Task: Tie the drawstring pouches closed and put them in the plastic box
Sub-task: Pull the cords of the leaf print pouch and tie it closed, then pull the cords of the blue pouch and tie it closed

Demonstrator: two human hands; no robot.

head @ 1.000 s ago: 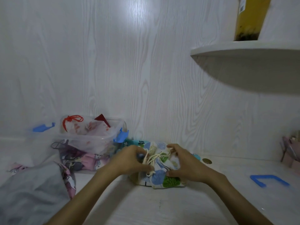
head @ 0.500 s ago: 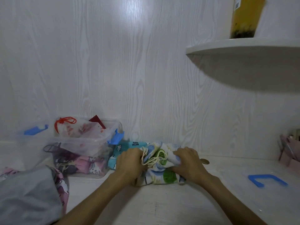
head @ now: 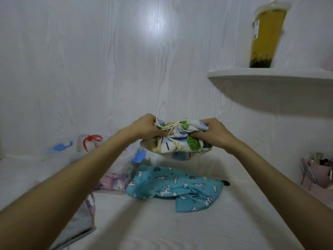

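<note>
I'm gripping the tied leaf-print pouch with my left hand and right hand, carrying it; the plastic box holds others, while the blue pouch is waiting.

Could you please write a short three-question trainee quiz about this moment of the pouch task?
1. True or false: the leaf-print pouch rests on the table.
2. Which hand pinches the cream drawstring? A left hand; B right hand.
3. What lies on the table below the held pouch?

Key: 1 false, both hands hold it up; 2 A; 3 the blue animal-print pouch.
</note>
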